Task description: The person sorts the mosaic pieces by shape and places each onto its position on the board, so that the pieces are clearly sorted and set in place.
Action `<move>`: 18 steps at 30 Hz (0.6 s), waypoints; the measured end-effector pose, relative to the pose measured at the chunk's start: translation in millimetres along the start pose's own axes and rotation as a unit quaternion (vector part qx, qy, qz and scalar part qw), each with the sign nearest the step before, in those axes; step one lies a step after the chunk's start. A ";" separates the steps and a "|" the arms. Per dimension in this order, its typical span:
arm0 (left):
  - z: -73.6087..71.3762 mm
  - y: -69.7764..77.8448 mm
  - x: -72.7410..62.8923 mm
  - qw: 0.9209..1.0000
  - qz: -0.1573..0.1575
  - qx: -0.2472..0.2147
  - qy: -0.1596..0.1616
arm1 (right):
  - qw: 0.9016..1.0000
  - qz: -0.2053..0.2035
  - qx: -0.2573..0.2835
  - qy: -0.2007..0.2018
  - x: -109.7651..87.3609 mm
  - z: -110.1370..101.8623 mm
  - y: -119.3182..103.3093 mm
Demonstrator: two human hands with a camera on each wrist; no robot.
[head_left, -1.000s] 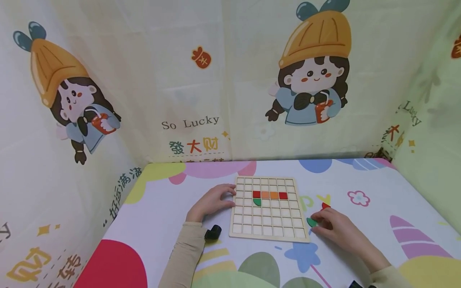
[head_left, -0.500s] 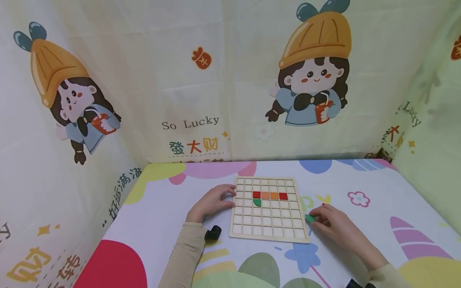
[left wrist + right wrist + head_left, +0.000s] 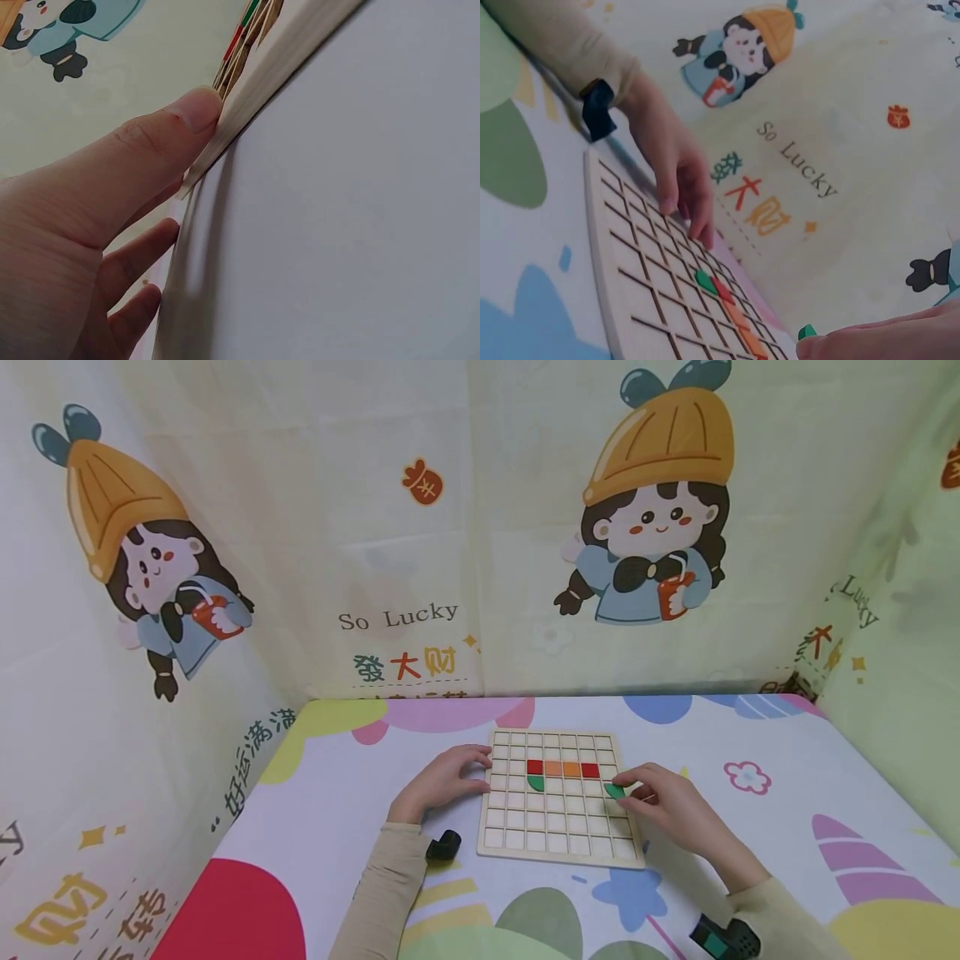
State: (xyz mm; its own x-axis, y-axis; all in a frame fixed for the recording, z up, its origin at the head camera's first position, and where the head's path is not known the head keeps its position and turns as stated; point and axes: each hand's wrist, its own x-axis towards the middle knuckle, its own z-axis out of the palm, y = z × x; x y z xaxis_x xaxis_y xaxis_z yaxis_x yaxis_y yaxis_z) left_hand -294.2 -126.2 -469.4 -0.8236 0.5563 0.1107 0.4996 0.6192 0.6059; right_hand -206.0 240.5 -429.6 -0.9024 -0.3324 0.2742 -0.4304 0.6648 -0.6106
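A wooden grid board (image 3: 562, 861) lies on the table. One row bears a red tile (image 3: 535, 767), two orange tiles (image 3: 553, 768) and another red tile (image 3: 590, 770). A green quarter-circle tile (image 3: 536, 783) sits just below the left red one. My left hand (image 3: 442, 783) touches the board's left edge, its thumb (image 3: 196, 112) against the side in the left wrist view. Over the board's right columns, my right hand (image 3: 678, 806) pinches a second green quarter-circle tile (image 3: 614, 792) between thumb and fingers. That tile's tip (image 3: 806, 331) shows in the right wrist view.
The table (image 3: 420, 718) has a cloth printed with colourful shapes. Patterned curtains (image 3: 510, 543) stand behind it and at both sides. Black devices sit at the left wrist (image 3: 444, 846) and right wrist (image 3: 723, 937).
My right hand has carried the green tile left and away from me, from beside the board to over its right columns. The red piece near that hand is now hidden. My left hand stays put.
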 end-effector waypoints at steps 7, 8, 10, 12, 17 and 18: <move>-0.1 1.8 -1.5 1.000 -0.003 -0.009 -0.002 | 1.000 0.026 0.017 0.007 15.3 8.8 -8.3; 0.0 2.0 -1.7 1.000 -0.003 -0.011 -0.002 | 0.999 0.030 0.018 0.007 17.2 9.8 -8.9; -0.1 2.6 -1.6 1.000 -0.002 -0.012 -0.001 | 0.999 0.033 0.022 0.007 20.3 11.7 -9.6; -0.1 2.9 -1.4 1.000 -0.003 -0.012 -0.002 | 0.999 0.030 0.028 0.006 23.1 13.9 -9.3; -1.3 4.2 -1.6 1.000 -0.013 -0.012 -0.006 | 0.999 0.021 0.036 0.001 30.5 22.3 -8.2; -1.8 4.5 -1.6 1.000 -0.014 -0.012 -0.005 | 0.999 0.023 0.033 0.002 32.4 24.2 -8.2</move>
State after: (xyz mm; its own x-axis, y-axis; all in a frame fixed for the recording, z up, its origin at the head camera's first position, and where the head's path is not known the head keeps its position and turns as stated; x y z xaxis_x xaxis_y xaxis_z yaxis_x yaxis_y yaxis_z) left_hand -291.1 -125.3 -465.4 -0.8338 0.5455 0.0853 0.4701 0.6205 0.6277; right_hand -231.2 208.1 -433.7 -0.9215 -0.2998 0.2469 -0.3858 0.6338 -0.6704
